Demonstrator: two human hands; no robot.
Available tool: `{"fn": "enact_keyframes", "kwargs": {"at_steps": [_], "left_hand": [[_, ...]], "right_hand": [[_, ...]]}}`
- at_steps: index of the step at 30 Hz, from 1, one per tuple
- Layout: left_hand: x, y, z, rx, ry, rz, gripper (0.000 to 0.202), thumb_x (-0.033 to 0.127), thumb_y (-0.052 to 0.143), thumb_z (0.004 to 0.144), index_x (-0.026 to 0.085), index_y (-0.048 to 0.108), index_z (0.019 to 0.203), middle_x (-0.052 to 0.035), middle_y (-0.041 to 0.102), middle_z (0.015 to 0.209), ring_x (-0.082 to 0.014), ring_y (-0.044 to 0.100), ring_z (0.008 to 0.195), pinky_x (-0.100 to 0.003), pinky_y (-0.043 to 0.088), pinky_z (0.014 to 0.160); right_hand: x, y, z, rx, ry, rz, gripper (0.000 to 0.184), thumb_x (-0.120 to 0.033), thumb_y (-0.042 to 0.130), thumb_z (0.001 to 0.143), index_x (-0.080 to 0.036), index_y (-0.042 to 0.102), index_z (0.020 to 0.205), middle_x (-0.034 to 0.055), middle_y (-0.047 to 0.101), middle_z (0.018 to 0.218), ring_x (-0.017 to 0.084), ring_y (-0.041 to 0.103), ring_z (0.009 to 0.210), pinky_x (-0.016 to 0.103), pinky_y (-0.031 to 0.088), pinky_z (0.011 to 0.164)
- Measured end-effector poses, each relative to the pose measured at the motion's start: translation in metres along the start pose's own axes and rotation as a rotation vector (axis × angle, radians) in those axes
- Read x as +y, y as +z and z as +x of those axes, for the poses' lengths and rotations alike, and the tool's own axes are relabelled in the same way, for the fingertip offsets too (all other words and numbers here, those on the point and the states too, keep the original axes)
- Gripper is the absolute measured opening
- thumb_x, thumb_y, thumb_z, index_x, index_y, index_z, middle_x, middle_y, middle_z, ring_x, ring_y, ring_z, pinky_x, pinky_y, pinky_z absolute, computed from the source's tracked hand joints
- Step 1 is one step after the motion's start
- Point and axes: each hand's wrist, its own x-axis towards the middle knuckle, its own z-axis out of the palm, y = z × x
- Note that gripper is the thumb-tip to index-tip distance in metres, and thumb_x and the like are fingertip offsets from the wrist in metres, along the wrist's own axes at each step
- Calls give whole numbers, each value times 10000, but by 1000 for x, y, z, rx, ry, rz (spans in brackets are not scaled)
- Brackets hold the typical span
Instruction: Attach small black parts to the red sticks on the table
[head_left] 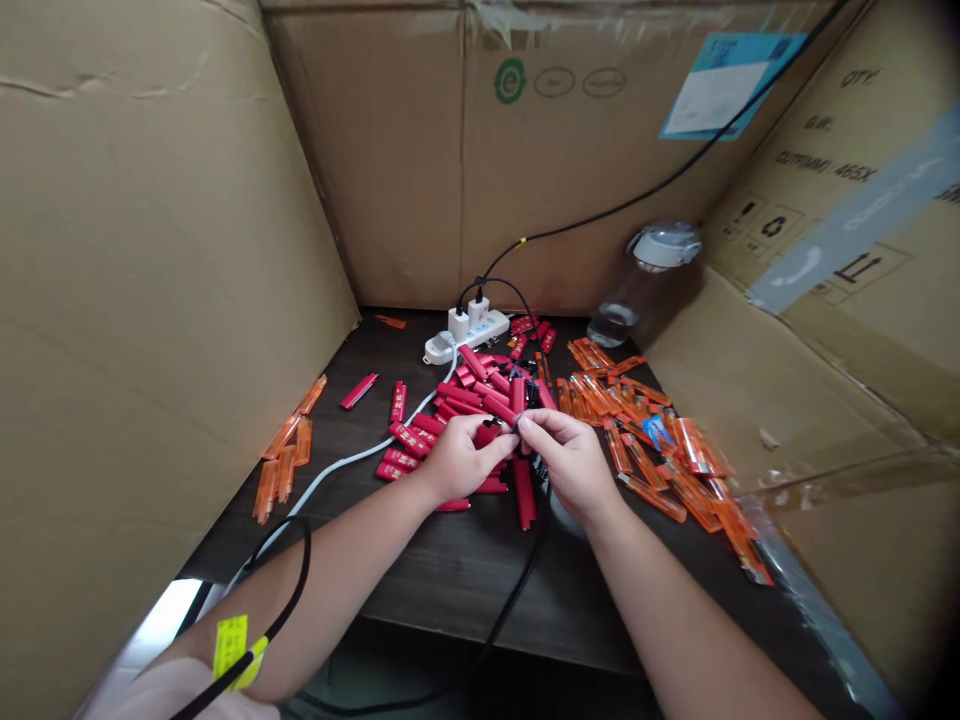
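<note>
Red casings (517,394) surround the hands (459,462); white cable (341,463) left; power strip (491,328) behind.

A dark table (435,575) bears red pieces (524,495), orange pieces (697,447), power strip (491,327), bottle (639,290).

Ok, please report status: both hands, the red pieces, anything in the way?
Left hand holds a red piece; right hand pinched close beside it. More red pieces piled around. White cable at their left, black cable between forearms.
</note>
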Motion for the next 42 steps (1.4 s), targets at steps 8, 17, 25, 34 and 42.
{"fn": "enact_keyframes", "kwargs": {"at_steps": [8,17,25,34,42], "left_hand": [[-1,-3,-3,30,64,236,327,389,521,860,153,591,1074,-64,672,940,-181,626,806,-292,503,709],[-11,1,-1,77,209,224,271,304,453,914,171,564,1122,-90,611,1096,-188,584,1008,-350,481,901],[-14,3,1,165,217,133,208,267,538,868,166,623,1029,-72,625,1009,-175,605,945,-319,515,826],[-5,0,-1,123,323,214,245,227,537,874,177,644,1089,-65,612,940,-146,601,883,-294,517,802],[-5,-3,-1,103,355,224,280,230,539,876,179,643,1131,-56,614,907,-133,599,836,-272,513,752]], "right_hand": [[-6,2,-2,191,-69,-90,208,-379,676,758,-177,649,801,-18,625,615,92,546,505,229,473,528],[-15,9,-13,229,-152,-12,185,-342,688,759,-177,641,828,28,694,703,124,612,529,273,530,536],[-13,8,-13,188,-135,-91,170,-340,689,761,-184,664,822,28,700,702,139,642,572,279,548,582],[-16,4,-9,123,-116,-191,133,-318,726,697,-195,724,748,16,685,623,155,619,547,288,519,560],[-13,0,-8,79,-119,-187,128,-310,720,711,-198,725,774,16,687,630,154,622,551,286,516,563]]}}
